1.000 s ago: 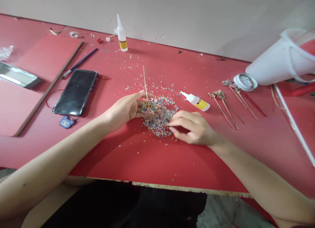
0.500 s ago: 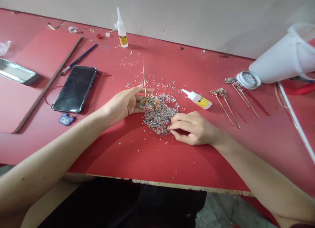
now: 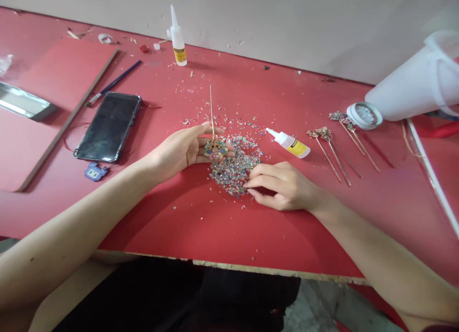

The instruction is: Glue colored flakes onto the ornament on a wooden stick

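Note:
A gold hairpin point(image 3: 214, 149) with a round head of coloured inlay lies across the fingers of my left hand point(image 3: 186, 148), its long stem pointing away from me. My thumb rests by the stem. Below and right of it spreads a pile of small shiny coloured chips point(image 3: 233, 172) on the red table. My right hand point(image 3: 278, 186) is at the pile's right edge, thumb and index finger close together among the chips. Whether a chip sits between those fingertips is too small to see. A glue bottle point(image 3: 296, 145) with a yellow label lies just beyond my right hand.
Several finished-looking hairpins point(image 3: 332, 143) lie at the right, near a white cap holding pale bits point(image 3: 365, 116) and a white container point(image 3: 412, 86). Another glue bottle point(image 3: 178, 43) stands at the back. On the left are a phone point(image 3: 108, 126), a paintbrush point(image 3: 114, 83) and a metal tin point(image 3: 23, 102).
The view has shifted very slightly. Both hands and the hairpin stay in nearly the same place, with the right fingertips still at the chips.

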Motion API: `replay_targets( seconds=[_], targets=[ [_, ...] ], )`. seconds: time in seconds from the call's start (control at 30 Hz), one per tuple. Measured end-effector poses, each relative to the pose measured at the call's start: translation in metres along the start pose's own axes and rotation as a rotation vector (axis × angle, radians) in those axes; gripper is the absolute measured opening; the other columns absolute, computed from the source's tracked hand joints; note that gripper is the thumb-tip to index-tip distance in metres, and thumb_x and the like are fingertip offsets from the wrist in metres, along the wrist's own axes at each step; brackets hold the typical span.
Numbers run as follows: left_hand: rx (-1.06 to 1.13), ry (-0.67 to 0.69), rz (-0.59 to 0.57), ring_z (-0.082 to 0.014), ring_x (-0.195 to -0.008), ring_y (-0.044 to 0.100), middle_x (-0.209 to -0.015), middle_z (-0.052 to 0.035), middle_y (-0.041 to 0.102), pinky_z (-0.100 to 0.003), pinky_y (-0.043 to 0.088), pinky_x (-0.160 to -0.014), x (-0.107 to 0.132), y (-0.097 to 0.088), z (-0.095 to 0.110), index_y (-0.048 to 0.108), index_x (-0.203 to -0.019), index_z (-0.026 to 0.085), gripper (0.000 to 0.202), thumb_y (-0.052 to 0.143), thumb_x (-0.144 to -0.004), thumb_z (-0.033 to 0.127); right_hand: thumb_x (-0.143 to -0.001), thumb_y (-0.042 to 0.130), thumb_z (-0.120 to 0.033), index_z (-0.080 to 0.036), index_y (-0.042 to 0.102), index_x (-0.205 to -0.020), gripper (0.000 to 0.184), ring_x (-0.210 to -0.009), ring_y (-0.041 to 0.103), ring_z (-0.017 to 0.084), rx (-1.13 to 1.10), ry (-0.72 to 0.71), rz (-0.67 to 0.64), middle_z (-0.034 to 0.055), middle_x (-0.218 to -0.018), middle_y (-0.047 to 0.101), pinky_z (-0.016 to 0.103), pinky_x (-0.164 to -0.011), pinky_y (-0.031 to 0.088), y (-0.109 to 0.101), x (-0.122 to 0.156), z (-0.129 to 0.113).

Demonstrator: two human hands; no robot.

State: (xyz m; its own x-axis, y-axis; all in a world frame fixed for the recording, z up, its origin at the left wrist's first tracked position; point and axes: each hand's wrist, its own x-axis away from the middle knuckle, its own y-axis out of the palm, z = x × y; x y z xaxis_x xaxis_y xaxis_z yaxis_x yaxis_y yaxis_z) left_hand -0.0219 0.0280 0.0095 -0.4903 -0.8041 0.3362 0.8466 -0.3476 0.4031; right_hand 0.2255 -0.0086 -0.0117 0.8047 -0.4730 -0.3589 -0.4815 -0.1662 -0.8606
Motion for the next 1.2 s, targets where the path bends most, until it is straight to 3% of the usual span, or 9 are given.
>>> replay_targets(
  seconds=[0.4, 0.6, 0.83, 1.2],
  targets=[
    [0.005, -0.003, -0.014, -0.0246, -0.097, 0.066, -0.102, -0.0147, 0.069, -0.040, 0.049, -0.090, 0.000, -0.002, -0.001, 0.054, -0.113, 0.011, 0.034, 0.037, -0.094, 0.033, -0.081, 0.057, -0.014, -0.017, 0.059, -0.091, 0.011, -0.070, 0.058, 0.008, -0.002, -0.008, 0.018, 0.0020, -0.085, 0.063, 0.020, -0.058, 0.045, 0.000, 0.000, 0.001],
    [0.123, -0.065, -0.087, -0.0222, -0.100, 0.064, -0.107, -0.0137, 0.067, -0.038, 0.043, -0.095, 0.004, 0.009, -0.007, 0.053, -0.113, 0.013, 0.033, 0.037, -0.094, 0.035, -0.077, 0.062, -0.013, -0.018, 0.060, -0.091, 0.015, -0.072, 0.060, 0.009, -0.036, 0.057, 0.154, 0.0011, -0.084, 0.062, 0.021, -0.061, 0.047, -0.001, -0.003, -0.005],
    [0.250, -0.199, -0.131, -0.0177, -0.090, 0.062, -0.101, -0.0082, 0.066, -0.033, 0.045, -0.089, 0.010, 0.028, -0.020, 0.057, -0.110, 0.014, 0.036, 0.042, -0.092, 0.042, -0.077, 0.061, -0.010, -0.018, 0.060, -0.093, 0.018, -0.079, 0.062, 0.012, 0.071, 0.112, 0.307, 0.0033, -0.086, 0.063, 0.024, -0.065, 0.052, 0.004, -0.012, -0.013],
    [0.256, -0.223, -0.163, -0.0183, -0.091, 0.061, -0.106, -0.0095, 0.065, -0.034, 0.043, -0.090, 0.011, 0.029, -0.023, 0.061, -0.108, 0.014, 0.041, 0.042, -0.091, 0.047, -0.078, 0.061, -0.013, -0.019, 0.058, -0.098, 0.021, -0.078, 0.062, 0.012, 0.262, 0.081, 0.254, 0.0023, -0.089, 0.064, 0.024, -0.067, 0.052, 0.003, -0.016, -0.018]
  ],
)
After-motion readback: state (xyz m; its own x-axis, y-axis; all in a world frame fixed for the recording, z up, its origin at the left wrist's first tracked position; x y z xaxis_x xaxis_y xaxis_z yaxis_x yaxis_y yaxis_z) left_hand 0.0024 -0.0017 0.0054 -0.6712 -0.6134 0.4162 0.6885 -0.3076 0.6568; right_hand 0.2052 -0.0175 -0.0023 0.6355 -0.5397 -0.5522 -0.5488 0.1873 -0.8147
